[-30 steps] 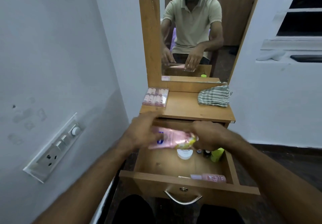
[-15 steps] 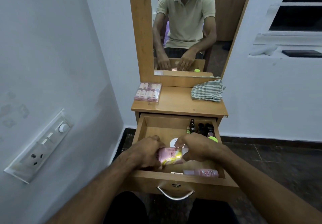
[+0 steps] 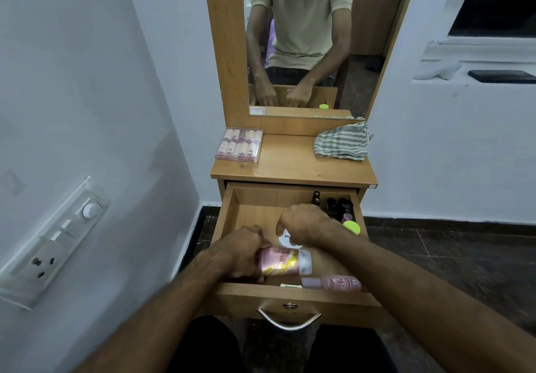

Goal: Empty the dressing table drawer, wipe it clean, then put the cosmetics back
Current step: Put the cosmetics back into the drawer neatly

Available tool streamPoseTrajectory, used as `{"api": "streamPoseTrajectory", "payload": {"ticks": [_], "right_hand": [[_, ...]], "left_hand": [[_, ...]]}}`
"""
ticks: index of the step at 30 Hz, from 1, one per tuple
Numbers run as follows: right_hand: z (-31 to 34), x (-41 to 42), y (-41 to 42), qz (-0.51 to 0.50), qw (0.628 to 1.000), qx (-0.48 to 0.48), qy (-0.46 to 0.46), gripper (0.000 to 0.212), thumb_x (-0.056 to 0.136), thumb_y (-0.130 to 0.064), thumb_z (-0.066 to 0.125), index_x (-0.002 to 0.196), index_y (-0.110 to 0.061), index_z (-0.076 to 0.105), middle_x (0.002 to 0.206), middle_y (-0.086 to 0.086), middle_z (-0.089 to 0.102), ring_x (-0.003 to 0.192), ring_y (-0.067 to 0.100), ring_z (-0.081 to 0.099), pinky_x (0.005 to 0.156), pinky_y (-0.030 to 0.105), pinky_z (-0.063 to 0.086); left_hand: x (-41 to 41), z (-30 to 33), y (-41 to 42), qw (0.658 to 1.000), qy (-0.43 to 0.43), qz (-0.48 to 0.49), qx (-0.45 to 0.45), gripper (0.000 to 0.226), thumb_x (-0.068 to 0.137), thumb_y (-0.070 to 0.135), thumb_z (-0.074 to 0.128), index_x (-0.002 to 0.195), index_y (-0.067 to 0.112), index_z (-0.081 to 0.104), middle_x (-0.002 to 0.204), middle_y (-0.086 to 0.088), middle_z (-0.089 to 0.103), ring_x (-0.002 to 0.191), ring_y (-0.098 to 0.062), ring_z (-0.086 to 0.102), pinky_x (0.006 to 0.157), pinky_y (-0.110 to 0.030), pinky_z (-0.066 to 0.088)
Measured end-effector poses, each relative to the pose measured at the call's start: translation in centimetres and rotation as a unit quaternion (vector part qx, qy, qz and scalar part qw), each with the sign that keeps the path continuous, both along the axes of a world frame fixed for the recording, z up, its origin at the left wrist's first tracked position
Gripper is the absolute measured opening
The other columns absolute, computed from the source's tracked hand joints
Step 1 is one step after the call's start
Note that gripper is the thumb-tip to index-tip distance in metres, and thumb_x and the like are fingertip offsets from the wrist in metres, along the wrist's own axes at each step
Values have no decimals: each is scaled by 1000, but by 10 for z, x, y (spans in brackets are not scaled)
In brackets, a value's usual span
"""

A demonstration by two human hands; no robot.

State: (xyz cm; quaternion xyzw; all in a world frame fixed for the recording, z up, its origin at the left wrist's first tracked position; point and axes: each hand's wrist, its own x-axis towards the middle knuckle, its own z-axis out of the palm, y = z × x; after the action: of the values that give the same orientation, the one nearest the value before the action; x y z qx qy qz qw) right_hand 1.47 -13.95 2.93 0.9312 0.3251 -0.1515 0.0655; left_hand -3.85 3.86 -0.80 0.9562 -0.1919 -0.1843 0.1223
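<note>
A clear case of small bottles (image 3: 239, 144) and a striped cloth (image 3: 342, 142) are seen on the dressing table top (image 3: 290, 166), far of the open drawer (image 3: 290, 293). Dark bottles (image 3: 338, 204) and a green-capped jar (image 3: 351, 227) are crowded in its far right corner. A pink tube (image 3: 285, 261) is gripped by the left hand (image 3: 237, 252) at the drawer's near side. The right hand (image 3: 304, 223), fingers curled, is held just above a white jar (image 3: 285, 240), possibly touching it. A pink bottle (image 3: 333, 282) lies against the near wall.

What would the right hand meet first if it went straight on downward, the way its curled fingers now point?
Probably the white round jar lying just under the right hand on the drawer floor; depth is unclear.
</note>
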Motion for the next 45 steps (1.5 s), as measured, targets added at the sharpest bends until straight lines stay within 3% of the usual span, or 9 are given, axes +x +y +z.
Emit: {"api": "streamPoseTrajectory", "payload": {"ticks": [10,18,25,32,34,37,40,43,45], "right_hand": [[-7,5,-2,-35,999,15,-18,45,96,-2,56,133,-27,63,129,8,64,109,29,65,80,39,53],[-7,4,-2,-41,999,18,-19,47,94,-2,58,133,-27,64,127,7,66,108,28,66,75,37,50],[-9,1,-2,-48,998,26,-21,47,94,0,57,134,-25,63,126,7,67,106,26,66,70,33,45],[-2,-6,-13,-61,996,42,-42,45,96,-9,59,136,-29,61,128,7,66,112,27,64,80,37,51],[9,-13,-25,-92,992,61,-52,36,96,-15,62,129,-27,65,123,8,67,108,29,64,83,40,52],[19,-29,-51,-105,994,12,-13,16,94,-22,63,109,-18,69,110,7,69,93,25,64,81,39,53],[18,-50,-71,-96,990,-75,73,19,89,-21,71,108,-17,71,104,4,68,94,21,65,81,36,56],[15,-62,-76,-84,989,-90,82,19,90,-33,71,99,-17,74,93,3,69,87,19,65,72,32,55],[12,-63,-76,-83,989,-89,82,22,91,-34,71,105,-18,75,99,4,71,90,20,67,78,36,58]], "left_hand": [[1,-1,-6,1000,12,14,0,70,74,40,83,138,23,58,123,4,47,109,-15,48,95,-33,49],[-4,1,-7,1000,8,-11,-7,58,79,41,78,133,25,62,117,4,48,103,-15,48,86,-29,45],[-7,4,-10,999,30,-28,12,50,84,40,74,130,23,63,119,0,50,103,-16,51,92,-36,51],[-7,5,-8,1000,21,-19,13,62,83,40,75,138,21,55,127,-1,51,109,-17,49,95,-35,49],[-8,5,-6,1000,17,-15,-5,67,81,42,77,141,24,54,128,1,52,112,-16,50,96,-35,49],[-8,4,-4,999,21,-13,-24,73,79,46,78,144,28,51,130,5,53,116,-15,49,98,-35,48],[-5,5,-6,999,36,-3,-18,74,77,49,79,143,31,52,129,9,54,115,-14,50,97,-36,47],[-4,7,-9,999,41,5,-10,74,75,49,80,141,31,53,127,9,55,113,-13,51,98,-36,48],[-3,8,-10,999,47,13,-13,74,74,48,81,140,31,54,126,10,56,110,-12,52,96,-36,49]]}}
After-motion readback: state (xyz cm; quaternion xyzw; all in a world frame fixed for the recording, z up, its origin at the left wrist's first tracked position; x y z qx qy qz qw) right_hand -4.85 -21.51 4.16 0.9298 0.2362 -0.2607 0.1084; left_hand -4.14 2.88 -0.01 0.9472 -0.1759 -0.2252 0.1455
